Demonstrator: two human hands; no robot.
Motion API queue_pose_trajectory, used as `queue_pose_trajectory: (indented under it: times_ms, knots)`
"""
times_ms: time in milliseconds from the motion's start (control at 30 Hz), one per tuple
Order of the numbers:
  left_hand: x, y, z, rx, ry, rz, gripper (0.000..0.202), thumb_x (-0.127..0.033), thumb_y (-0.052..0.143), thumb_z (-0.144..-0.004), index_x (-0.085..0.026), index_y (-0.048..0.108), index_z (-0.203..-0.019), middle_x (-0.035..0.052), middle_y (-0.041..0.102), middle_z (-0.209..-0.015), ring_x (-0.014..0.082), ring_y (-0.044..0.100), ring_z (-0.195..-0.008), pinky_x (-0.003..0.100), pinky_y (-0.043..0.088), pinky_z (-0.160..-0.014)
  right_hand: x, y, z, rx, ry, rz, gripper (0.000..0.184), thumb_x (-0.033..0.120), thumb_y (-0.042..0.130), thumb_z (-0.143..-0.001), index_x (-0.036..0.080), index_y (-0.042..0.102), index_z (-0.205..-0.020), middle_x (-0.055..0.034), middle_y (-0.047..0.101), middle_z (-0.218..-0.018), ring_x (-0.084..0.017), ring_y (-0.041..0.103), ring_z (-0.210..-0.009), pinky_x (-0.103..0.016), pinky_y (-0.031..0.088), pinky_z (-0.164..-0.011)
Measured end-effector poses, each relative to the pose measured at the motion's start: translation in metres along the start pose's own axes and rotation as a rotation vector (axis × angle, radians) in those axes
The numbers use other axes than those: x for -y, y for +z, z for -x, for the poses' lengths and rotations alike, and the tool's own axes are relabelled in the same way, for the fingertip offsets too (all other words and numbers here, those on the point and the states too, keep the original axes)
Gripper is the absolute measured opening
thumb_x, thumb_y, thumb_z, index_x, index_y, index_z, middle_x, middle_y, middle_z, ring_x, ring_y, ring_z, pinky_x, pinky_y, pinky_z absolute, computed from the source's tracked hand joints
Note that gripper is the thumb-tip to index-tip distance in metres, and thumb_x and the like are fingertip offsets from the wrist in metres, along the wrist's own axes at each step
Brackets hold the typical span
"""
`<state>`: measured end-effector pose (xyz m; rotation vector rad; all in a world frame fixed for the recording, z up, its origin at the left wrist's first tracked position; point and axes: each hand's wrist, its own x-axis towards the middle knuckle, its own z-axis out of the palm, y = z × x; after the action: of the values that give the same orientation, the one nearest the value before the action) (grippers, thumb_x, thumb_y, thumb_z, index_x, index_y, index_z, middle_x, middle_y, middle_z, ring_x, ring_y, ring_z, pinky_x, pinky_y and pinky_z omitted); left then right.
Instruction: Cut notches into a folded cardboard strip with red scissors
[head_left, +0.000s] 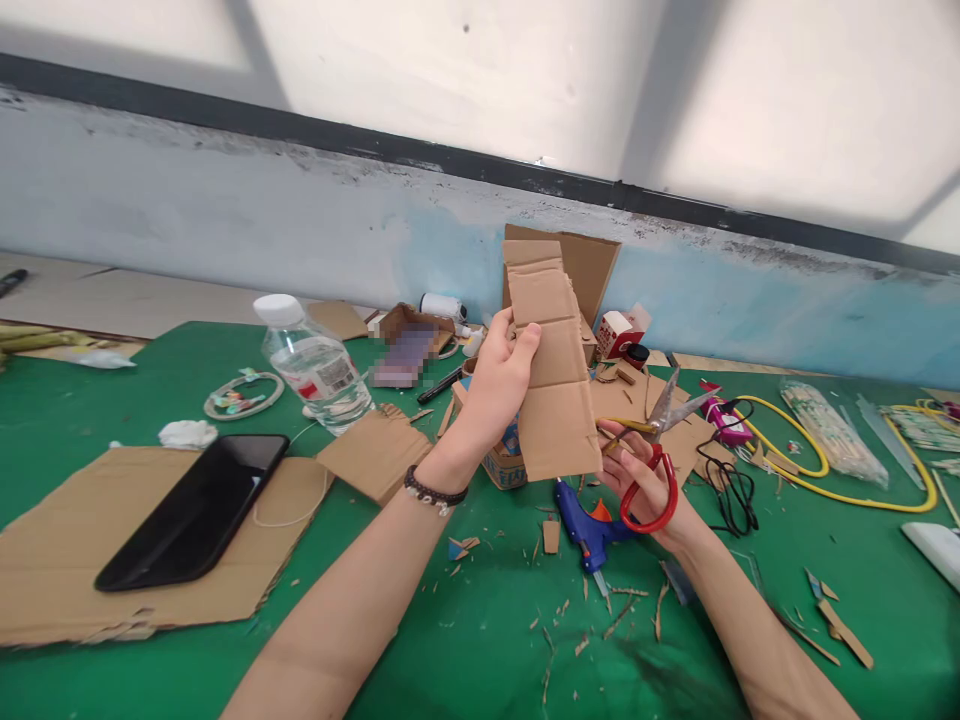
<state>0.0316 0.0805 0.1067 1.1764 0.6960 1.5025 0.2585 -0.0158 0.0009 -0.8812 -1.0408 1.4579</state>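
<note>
So the left hand (499, 378) holds a creased cardboard strip (553, 380) upright over the middle of the table. The thumb sits on the front of it and the other fingers wrap round the left edge, so it's a proper closed grip. There's a dark beaded bracelet (435, 492) on that wrist.

The right hand (643, 485) is just to the right and a bit lower, fingers through the red loops of a pair of scissors (654, 455). The blades are spread open. One tip points up and right, and the cutting end is right at the strip's lower right edge, where there's a small notch. Can't tell for sure if metal is actually touching the card.

Below the strip, a blue glue gun (589, 528) lies on the green table cover (487, 650) with cardboard scraps all around it. Off to the left a black phone (195, 510) sits on a flat cardboard sheet (60, 570), with a clear water bottle (315, 368) behind it. On the right there's a yellow cable (817, 470), a tangled black cord (731, 490) and a pink tool (724, 420). A red and white carton (619, 332) is at the back near the wall.
</note>
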Motion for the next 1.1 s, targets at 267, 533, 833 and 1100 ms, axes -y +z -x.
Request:
queue_pose_trajectory:
  times_ms: [267,533,833,1100]
  knots:
    - [0.002,0.001,0.001,0.012,0.005,-0.043,0.043,-0.047,0.072,-0.103,-0.024,0.063,-0.138,0.0081,0.083,-0.119,0.0301,0.082,-0.109,0.043,0.070,-0.095,0.004,0.005,0.001,-0.044,0.039,0.021,0.045,0.055,0.090,-0.092,0.028,0.080,-0.127,-0.0124,0.084,-0.136,-0.033,0.085,-0.117,-0.047,0.070,-0.100]
    - [0.012,0.003,0.007,0.086,-0.012,-0.126,0.067,-0.046,0.082,-0.098,-0.025,0.052,-0.155,0.0107,0.085,-0.114,0.0336,0.084,-0.107,0.048,0.070,-0.094,0.003,0.002,-0.001,-0.059,-0.082,-0.002,0.051,0.049,0.091,-0.091,0.030,0.076,-0.135,-0.0095,0.084,-0.125,-0.030,0.081,-0.117,-0.047,0.066,-0.104]
    - [0.009,-0.011,-0.008,-0.231,0.241,-0.136,0.066,-0.071,0.071,-0.101,-0.025,0.048,-0.143,0.0094,0.083,-0.118,0.0294,0.083,-0.115,0.044,0.069,-0.099,-0.017,0.003,-0.005,0.088,-0.232,0.131,0.060,0.076,0.083,-0.088,0.026,0.075,-0.120,0.0051,0.048,-0.072,-0.014,0.038,-0.057,-0.031,0.039,-0.056]
    - [0.011,-0.033,-0.018,-0.365,0.412,-0.320,0.066,-0.069,0.055,-0.110,-0.028,0.035,-0.159,0.0146,0.075,-0.140,0.0295,0.074,-0.134,0.047,0.062,-0.112,-0.028,0.018,0.011,0.299,-0.148,0.187,0.074,0.088,0.061,-0.097,0.026,0.073,-0.136,-0.0066,0.069,-0.094,-0.021,0.057,-0.072,-0.037,0.050,-0.068]
